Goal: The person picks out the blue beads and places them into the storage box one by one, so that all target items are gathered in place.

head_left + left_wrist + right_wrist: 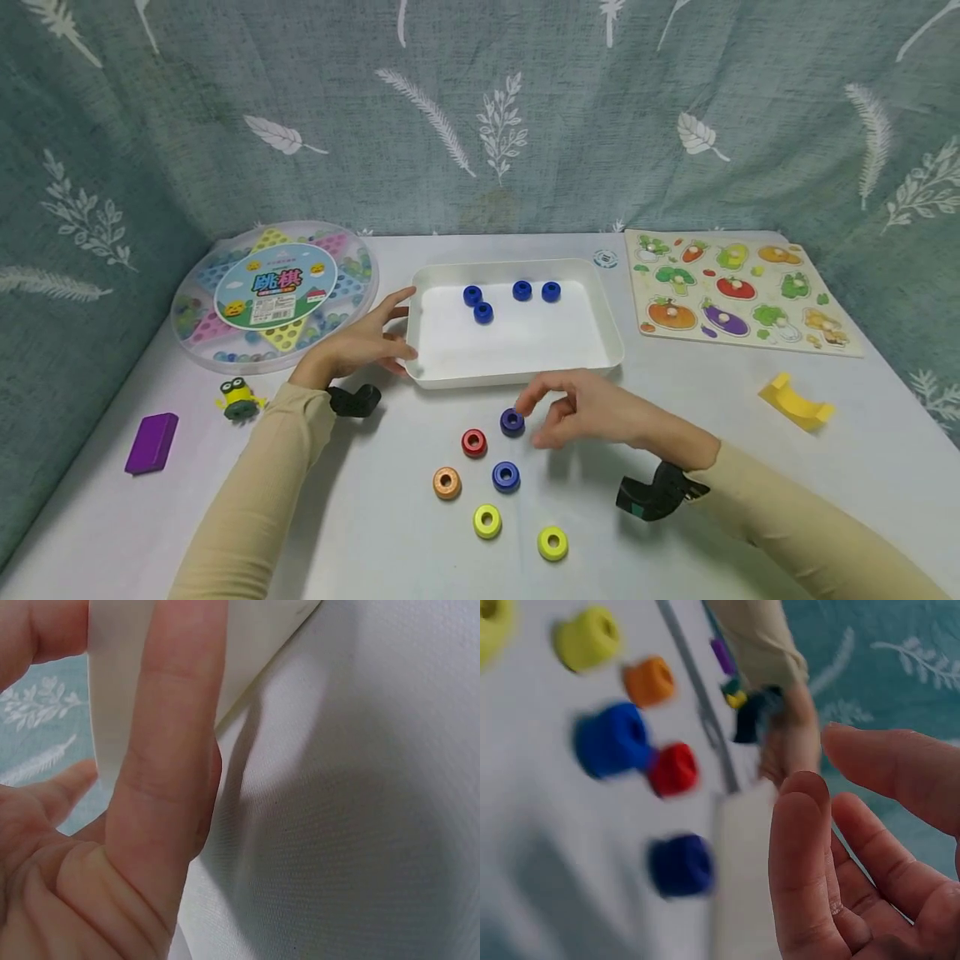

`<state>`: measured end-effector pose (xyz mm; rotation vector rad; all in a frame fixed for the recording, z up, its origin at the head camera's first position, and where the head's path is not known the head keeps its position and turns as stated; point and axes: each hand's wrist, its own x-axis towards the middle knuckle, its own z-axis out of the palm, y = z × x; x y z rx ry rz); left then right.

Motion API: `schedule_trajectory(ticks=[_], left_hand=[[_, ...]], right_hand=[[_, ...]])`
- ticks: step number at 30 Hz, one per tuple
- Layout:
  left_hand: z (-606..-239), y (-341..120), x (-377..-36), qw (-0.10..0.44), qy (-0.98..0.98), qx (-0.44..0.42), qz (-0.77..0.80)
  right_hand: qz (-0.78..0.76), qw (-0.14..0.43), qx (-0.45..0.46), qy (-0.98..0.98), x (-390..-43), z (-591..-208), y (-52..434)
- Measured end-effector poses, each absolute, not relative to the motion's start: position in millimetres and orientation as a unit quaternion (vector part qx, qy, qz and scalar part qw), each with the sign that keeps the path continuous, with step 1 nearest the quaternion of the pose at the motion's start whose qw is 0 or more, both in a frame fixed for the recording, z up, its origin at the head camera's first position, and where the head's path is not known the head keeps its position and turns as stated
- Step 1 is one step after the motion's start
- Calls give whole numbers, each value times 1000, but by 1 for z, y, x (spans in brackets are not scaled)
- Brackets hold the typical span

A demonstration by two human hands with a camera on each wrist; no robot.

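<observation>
A white rectangular tray (517, 354) has several blue rings (483, 312) inside it. My left hand (360, 342) touches the tray's left side, its spread fingers along the wall and rim; close up, the fingers lie against the white wall (251, 652). In front of the tray, my right hand (588, 408) hovers with fingers loosely bent and parted, holding nothing. Its fingertips are close to a dark blue ring (512, 423). Nearby on the tablecloth sit a red ring (474, 443), another blue ring (506, 477), an orange ring (447, 483) and two yellow rings (487, 522).
A round marble game box (360, 308) lies at the back left, with a small yellow-green figure (240, 400) and a purple block (152, 443) in front. At the right are a vegetable puzzle board (693, 292) and a yellow curved block (797, 402). Patterned cloth (480, 108) hangs behind.
</observation>
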<state>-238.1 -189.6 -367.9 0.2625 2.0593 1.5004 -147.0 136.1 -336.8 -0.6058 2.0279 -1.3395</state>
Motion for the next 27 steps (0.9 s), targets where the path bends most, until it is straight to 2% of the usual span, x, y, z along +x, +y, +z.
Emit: schedule_trajectory(ticks=[11,27], left_hand=[[-371,-190,-237,283,771,97,562],[-369,-189,-239,284,769,104,563]], right_hand=[[-517,366,-231,738,-128,-377,117],[-508,351,-228,753,-124,-379,109]])
